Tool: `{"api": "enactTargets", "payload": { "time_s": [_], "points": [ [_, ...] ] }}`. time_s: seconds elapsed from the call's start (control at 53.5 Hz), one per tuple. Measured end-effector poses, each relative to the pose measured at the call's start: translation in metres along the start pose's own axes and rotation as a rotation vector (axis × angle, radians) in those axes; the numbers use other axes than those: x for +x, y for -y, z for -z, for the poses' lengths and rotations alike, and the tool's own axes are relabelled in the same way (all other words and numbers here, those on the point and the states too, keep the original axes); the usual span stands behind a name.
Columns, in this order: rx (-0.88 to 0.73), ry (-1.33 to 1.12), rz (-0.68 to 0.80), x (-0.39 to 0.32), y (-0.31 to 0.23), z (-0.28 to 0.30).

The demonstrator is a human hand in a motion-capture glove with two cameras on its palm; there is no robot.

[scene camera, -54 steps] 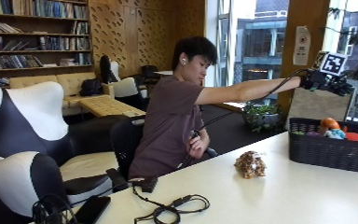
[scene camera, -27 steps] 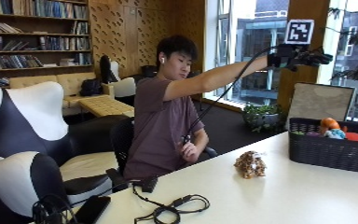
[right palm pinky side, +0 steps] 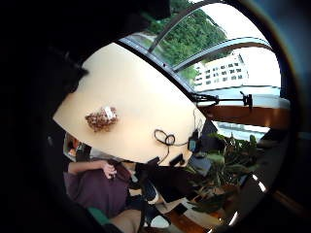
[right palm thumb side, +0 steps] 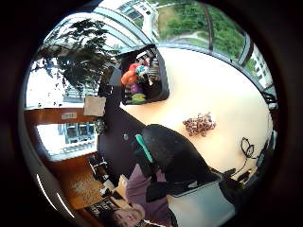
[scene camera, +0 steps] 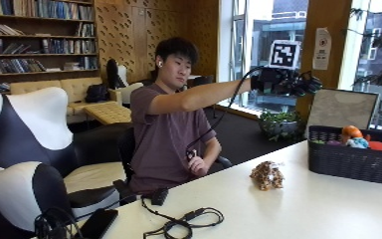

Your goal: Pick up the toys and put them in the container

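A person seated at a white table (scene camera: pixel 323 209) holds the gloved right hand (scene camera: pixel 278 82) raised at about head height, arm stretched out over the table's near edge and well clear of everything on it — a pause between trips rather than a reach, by the look of it. The hand carries nothing visible; whether its fingers are straight or curled cannot be told. On the near end of the table lies a coiled black cable (scene camera: pixel 181 225), beside a dark phone-like object at the edge. Further right, alone on the bare tabletop, sits a brown spotted plush toy (scene camera: pixel 266 175) — seemingly the last one left to collect. At the far right stands the black woven container (scene camera: pixel 353 162), well apart from the plush toy, with several colourful toys (right palm thumb side: pixel 137 78) already inside.
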State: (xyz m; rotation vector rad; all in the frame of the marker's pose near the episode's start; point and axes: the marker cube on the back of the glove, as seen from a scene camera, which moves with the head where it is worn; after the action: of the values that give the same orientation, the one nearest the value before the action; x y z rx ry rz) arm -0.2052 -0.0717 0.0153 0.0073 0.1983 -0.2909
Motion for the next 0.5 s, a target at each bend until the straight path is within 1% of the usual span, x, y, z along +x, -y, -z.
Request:
{"api": "enactTargets", "payload": {
  "time_s": [0.131,0.15,0.206,0.224,0.28,0.374,0.467,0.505],
  "points": [
    [-0.008,-0.013,-0.007,-0.001,0.001,-0.039],
    [-0.010,-0.002,0.010,-0.003,0.000,-0.043],
    [-0.019,-0.006,0.135,-0.005,-0.004,-0.060],
    [-0.023,-0.006,0.149,-0.006,-0.005,-0.066],
    [-0.040,0.018,0.110,-0.015,-0.003,-0.086],
    [-0.052,-0.072,0.149,-0.012,-0.002,-0.114],
    [-0.076,0.001,0.145,-0.024,-0.002,-0.144],
    [-0.076,-0.049,0.133,-0.018,0.000,-0.153]
  ]
}}
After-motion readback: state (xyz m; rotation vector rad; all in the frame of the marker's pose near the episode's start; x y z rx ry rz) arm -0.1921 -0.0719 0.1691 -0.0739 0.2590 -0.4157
